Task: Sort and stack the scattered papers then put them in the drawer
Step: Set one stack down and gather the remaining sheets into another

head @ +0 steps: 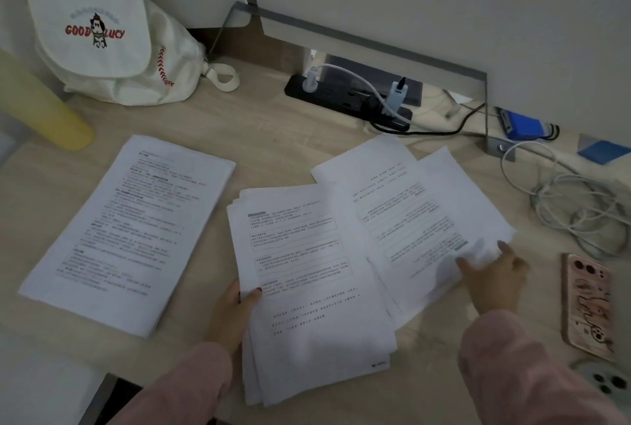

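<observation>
Left grip (235, 308) pinches stack (307, 288) lying lengthwise away; right grip (491, 277) rests flat on skewed sheets (403, 213).

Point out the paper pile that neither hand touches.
The left pile, lying apart; the left hand holds the middle pile and the right hand touches the right sheets.
</observation>
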Tool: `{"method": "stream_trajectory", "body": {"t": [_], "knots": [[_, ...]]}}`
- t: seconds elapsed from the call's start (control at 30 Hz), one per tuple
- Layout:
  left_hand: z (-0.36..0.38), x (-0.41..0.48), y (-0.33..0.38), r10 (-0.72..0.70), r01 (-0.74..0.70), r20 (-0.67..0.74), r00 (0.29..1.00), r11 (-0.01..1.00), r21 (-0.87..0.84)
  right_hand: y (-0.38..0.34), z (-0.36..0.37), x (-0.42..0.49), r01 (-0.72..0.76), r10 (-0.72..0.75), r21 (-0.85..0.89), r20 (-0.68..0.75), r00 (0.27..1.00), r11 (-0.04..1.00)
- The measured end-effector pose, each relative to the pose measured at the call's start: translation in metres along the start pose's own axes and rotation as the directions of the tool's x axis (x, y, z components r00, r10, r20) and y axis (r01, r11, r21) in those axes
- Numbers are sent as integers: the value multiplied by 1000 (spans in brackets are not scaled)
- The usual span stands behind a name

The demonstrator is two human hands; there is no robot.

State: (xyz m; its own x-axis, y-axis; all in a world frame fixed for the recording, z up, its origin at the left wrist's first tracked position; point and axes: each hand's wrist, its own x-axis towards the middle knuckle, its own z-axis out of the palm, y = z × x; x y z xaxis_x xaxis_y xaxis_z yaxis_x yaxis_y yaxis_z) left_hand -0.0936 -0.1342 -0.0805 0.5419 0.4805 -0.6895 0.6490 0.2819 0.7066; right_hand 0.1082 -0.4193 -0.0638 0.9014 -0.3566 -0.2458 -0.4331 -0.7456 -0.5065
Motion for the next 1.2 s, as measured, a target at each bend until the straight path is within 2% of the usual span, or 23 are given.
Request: {"method": "stream_trajectory", "body": {"t": [0.07, 0.2, 0.3, 0.4, 0.47, 0.5, 0.53, 0.57, 0.6, 0.7, 0.77, 0.83, 0.93, 0.97, 1.07, 1.2], "knots": [[0, 2, 0, 7, -7, 13, 1000, 1000, 28, -11, -5, 15, 93, -88, -59, 85, 992, 994], [2, 4, -1, 14, -14, -5, 1000, 999, 31, -21, -5, 43, 115, -66, -176, 264, 962, 978], [6, 3, 0, 28, -28, -34, 999, 1000, 5, -20, -2, 50, 82, -19, -245, 246, 969, 966], [5, 5, -2, 34, -35, -31, 999, 999, -17, -14, -1, 52, 36, 17, -227, 228, 973, 973], [3, 6, -4, 28, -28, -18, 999, 999, -18, -12, 1, 51, 21, -2, -90, 210, 978, 996], [2, 6, -4, 24, -24, -11, 1000, 999, -21, -10, 0, 48, -29, 14, 71, 207, 978, 997], [2, 5, -4, 22, -22, -4, 1000, 999, -28, -8, -3, 43, -91, 35, 260, 212, 977, 961], [1, 5, -3, 16, -16, 1, 1000, 999, -35, -8, -7, 41, -166, 81, 444, 205, 975, 881], [0, 4, -2, 7, -7, 5, 1000, 999, -42, -6, -14, 37, -202, 113, 552, 190, 975, 809], [-1, 3, 0, -18, 18, -1, 1000, 999, -49, -8, -39, 30, -192, 119, 697, 152, 981, 691], [-1, 2, 3, -23, 23, -2, 1000, 999, -40, -8, -57, 28, -234, 123, 790, 200, 972, 567], [-1, 1, 5, -23, 23, 2, 1000, 999, -35, -3, -70, 31, -257, 73, 793, 261, 963, 553], [0, 0, 9, -29, 29, -2, 1000, 999, -29, 8, -67, 31, -400, 100, 824, 395, 913, 400], [0, 0, 10, -34, 34, -5, 999, 999, -25, 13, -60, 31, -433, 73, 819, 440, 895, 377], [-1, 0, 9, -52, 52, -4, 999, 997, -54, 7, -49, 7, -478, -6, 699, 568, 823, 532], [-4, -4, 14, -126, 145, 103, 987, 970, -197, -13, -32, -8, -293, -106, 452, 673, 732, 843]]}}
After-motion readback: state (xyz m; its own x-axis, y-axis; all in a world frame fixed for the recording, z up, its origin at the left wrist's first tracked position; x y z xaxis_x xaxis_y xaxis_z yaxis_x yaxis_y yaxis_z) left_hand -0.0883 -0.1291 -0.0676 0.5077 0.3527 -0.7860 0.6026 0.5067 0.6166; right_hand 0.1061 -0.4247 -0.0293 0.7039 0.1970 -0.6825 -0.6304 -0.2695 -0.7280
